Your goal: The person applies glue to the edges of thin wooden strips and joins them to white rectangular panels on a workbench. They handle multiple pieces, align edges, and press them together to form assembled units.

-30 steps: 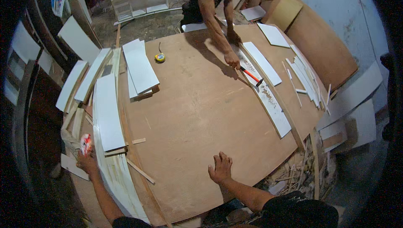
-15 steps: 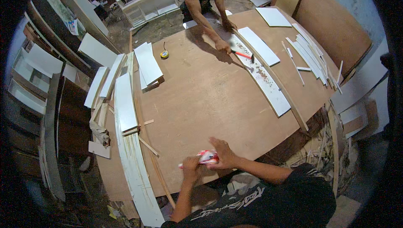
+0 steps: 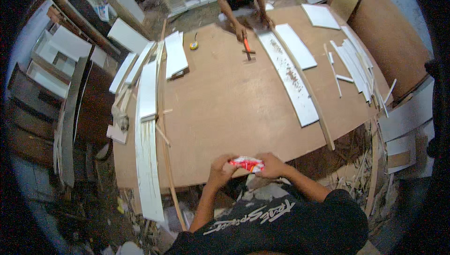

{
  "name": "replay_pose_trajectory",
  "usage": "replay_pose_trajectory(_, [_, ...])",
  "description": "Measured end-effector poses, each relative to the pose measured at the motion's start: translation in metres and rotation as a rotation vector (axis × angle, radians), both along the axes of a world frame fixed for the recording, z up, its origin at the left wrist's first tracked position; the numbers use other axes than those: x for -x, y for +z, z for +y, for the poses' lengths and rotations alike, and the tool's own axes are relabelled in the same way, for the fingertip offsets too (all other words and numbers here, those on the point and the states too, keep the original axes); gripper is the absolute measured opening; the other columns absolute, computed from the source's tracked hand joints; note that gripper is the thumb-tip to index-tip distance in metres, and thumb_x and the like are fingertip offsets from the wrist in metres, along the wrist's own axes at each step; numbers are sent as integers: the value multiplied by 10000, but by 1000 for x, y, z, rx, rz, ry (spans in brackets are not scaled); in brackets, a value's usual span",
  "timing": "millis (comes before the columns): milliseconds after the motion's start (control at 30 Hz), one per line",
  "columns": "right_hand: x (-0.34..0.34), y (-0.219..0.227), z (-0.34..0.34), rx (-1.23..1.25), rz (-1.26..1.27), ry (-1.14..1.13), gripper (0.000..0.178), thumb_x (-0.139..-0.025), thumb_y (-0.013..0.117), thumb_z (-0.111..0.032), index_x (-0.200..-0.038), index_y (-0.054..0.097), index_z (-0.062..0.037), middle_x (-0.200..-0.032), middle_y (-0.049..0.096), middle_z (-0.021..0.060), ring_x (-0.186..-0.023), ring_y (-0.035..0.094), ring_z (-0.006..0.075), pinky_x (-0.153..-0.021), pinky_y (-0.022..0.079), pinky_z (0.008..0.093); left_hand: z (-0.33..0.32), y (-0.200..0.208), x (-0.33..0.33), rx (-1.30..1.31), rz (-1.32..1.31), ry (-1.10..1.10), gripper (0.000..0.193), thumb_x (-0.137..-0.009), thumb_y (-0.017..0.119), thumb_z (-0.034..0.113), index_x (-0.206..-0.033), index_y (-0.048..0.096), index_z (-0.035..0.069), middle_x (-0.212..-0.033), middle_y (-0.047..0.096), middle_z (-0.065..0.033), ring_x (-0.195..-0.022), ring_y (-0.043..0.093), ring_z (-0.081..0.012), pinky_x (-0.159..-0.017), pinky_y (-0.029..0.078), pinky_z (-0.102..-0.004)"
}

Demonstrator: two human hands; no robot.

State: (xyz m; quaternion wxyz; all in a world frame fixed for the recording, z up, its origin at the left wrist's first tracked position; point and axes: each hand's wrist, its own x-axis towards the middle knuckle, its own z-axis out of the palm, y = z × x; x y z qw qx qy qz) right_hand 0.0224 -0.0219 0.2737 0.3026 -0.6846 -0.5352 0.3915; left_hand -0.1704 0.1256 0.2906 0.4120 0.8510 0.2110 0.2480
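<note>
A small red and white packet [image 3: 248,163] is stretched between my two hands at the near edge of the large brown table [image 3: 225,114]. My left hand [image 3: 221,170] pinches its left end. At the other end, my right hand [image 3: 273,166] has its fingers closed on the packet. What the packet contains cannot be seen. Across the table a co-worker's hand [image 3: 241,33] grips a red-handled hammer [image 3: 247,47], to the left of a long white board [image 3: 290,81] strewn with brown debris.
White boards [image 3: 149,86] and thin wooden strips line the table's left side. A yellow tape measure [image 3: 194,45] lies at the far left. Several narrow white strips [image 3: 354,67] are piled on the right. Wood scraps [image 3: 351,175] cover the floor below the right edge.
My right hand, its fingers spread before, has closed on the packet's right end, and the packet is now level. The co-worker's hammer has moved left, away from the white board. The view has shifted.
</note>
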Motion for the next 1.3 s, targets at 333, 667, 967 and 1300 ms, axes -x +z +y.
replay_pose_trajectory(333, [15, 122, -9, -439, 267, -51, 310, -651, 690, -116, -936, 656, 0, -807, 612, 146, -705, 618, 280, -649, 486, 388, -17, 120, 17, -147, -422, 124, 654, -753, 907, 260, -1273, 601, 10, -1083, 739, -151, -972, 689, -262, -850, 551, -382])
replay_pose_trajectory(667, [56, 123, -7, -515, 411, 5, 329, -664, 697, -99, -976, 669, 0, -853, 631, 133, -732, 622, 266, -667, 491, 355, -26, 156, 44, -10, -519, 63, 463, -784, 887, 150, -1164, 662, 10, -985, 754, -130, -943, 691, -237, -854, 527, -373])
replay_pose_trajectory(967, [77, 115, -2, -540, 296, -16, 350, -670, 708, -106, -1004, 658, -16, -873, 613, 128, -719, 592, 254, -642, 479, 364, -15, 154, 64, -35, -459, 42, 295, -761, 847, 4, -1026, 719, 12, -986, 739, -138, -957, 689, -255, -930, 523, -438])
replay_pose_trajectory(1300, [34, 105, -18, -213, 321, 194, 349, -685, 713, -166, -989, 614, -26, -812, 594, 52, -746, 564, 157, -689, 482, 336, -5, 143, 64, -108, -125, -42, 228, -734, 833, 17, -944, 768, 78, -949, 762, -90, -994, 713, -255, -859, 544, -369])
